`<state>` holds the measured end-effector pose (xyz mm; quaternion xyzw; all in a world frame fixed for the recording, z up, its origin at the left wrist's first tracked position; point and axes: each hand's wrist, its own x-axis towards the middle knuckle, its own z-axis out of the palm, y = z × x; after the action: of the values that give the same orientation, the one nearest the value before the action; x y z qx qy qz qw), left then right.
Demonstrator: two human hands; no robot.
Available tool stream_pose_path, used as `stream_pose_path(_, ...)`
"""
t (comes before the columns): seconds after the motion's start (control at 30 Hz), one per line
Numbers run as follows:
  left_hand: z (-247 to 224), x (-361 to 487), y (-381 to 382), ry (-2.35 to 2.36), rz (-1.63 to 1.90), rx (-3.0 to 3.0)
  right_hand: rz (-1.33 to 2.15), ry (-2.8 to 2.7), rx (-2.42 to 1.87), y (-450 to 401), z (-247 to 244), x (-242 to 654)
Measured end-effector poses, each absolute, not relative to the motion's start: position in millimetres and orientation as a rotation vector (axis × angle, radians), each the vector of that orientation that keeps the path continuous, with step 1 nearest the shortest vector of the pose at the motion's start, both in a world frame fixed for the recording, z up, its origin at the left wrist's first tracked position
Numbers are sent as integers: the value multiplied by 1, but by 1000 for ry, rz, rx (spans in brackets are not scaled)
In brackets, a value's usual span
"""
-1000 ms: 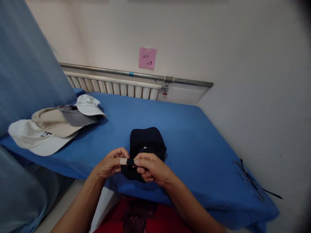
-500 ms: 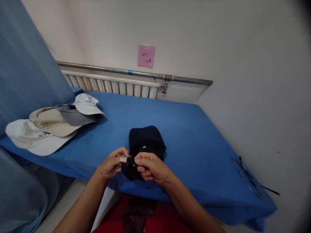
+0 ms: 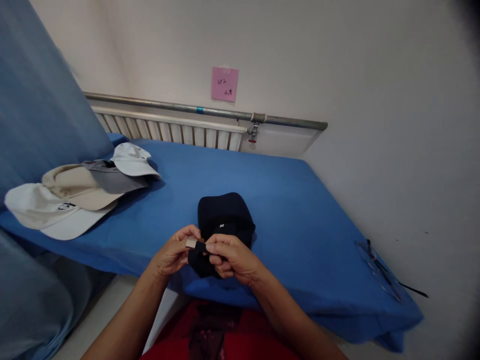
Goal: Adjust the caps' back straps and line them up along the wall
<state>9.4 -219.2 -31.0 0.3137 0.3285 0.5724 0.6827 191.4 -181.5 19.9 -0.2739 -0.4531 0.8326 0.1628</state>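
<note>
A dark navy cap [image 3: 225,207] lies near the front edge of the blue-covered table [image 3: 292,220], its strap side towards me. My left hand [image 3: 177,251] pinches the light metal buckle [image 3: 191,243] at the strap's end. Just to the right, my right hand [image 3: 231,257] has thumb and fingers closed on the dark strap [image 3: 201,247]. Both hands are close together over the near part of the cap and hide some of it.
Overlapping at the left are a white cap [image 3: 71,222], a beige cap [image 3: 80,185], a grey cap [image 3: 118,179] and another white cap [image 3: 133,160]. Glasses [image 3: 382,270] lie at the right edge. A radiator [image 3: 168,131] and pipe stand behind.
The view has shifted slightly. Both hands keep their hold on the strap and buckle, with barely any movement; the buckle looks slightly more tilted.
</note>
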Motion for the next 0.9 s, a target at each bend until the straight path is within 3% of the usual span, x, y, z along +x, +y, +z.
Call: stream_pose_path(0.9, -29, 15, -220, 781, 1267, 667, 2399, -1229, -769, -182, 15, 192)
